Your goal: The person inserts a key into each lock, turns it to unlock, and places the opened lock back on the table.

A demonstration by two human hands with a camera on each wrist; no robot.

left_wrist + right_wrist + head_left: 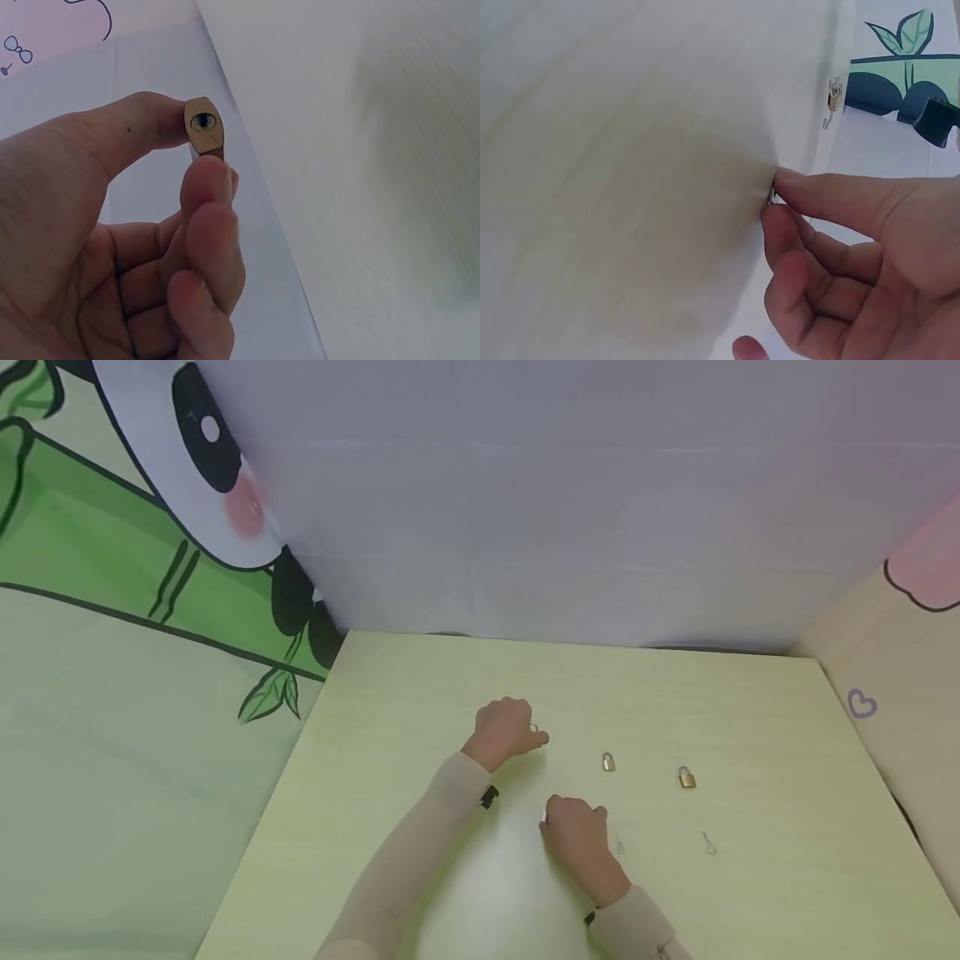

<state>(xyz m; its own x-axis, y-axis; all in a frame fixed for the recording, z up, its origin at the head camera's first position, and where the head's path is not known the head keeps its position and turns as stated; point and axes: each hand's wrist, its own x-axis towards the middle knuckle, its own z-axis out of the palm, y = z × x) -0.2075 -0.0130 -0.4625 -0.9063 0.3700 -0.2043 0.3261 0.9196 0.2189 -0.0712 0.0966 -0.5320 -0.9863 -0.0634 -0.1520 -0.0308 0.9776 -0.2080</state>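
Note:
My left hand (506,729) is raised over the middle of the table and pinches a small brass padlock (204,124) between thumb and index finger. Its keyhole end faces the left wrist camera; a bit of the shackle shows past the fingers in the head view. Nearer the front, my right hand (576,832) is low over the table. Its thumb and index fingertip pinch a small silver key (772,196), mostly hidden by the fingers. The right wrist view has this key close against the tabletop.
On the light wood table (420,677), a small padlock (608,762) and a larger padlock (687,777) stand to the right. Nearer the front lie a small key (620,846) and another key (708,843). A printed cloth wall (562,527) rises behind the table.

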